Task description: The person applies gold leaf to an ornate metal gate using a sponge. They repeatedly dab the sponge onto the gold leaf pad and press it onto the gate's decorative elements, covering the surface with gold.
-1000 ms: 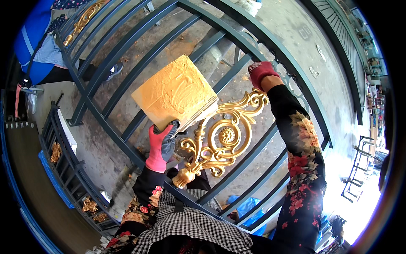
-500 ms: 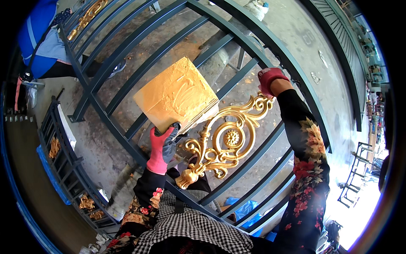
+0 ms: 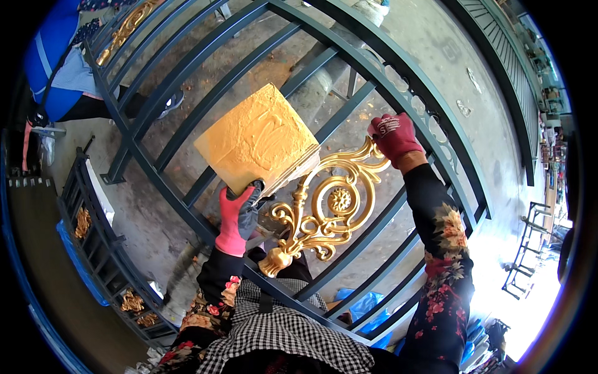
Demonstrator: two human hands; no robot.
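Note:
My left hand (image 3: 240, 209), in a pink and black glove, grips the near corner of a square block (image 3: 258, 140). The block looks like stacked sheets, its top smeared with thick gold paint. To its right, a gold scroll ornament (image 3: 339, 201) with a flower in its ring sits between bars of a dark green metal railing (image 3: 299, 71). At the ornament's far tip is my right hand (image 3: 393, 136), in a dark red glove, its fingers curled closed. Whatever those fingers hold, if anything, is hidden behind the glove.
A person in blue (image 3: 56, 56) sits at the far left by another gold ornament (image 3: 128, 31). A dark railing panel with gold ornaments (image 3: 81, 221) stands at left. Another green railing (image 3: 501, 78) lies at far right. Blue plastic sheeting (image 3: 361, 305) lies below the bars.
My right hand has moved left and slightly nearer, turning so the back of its glove shows. My left hand and the block have hardly moved.

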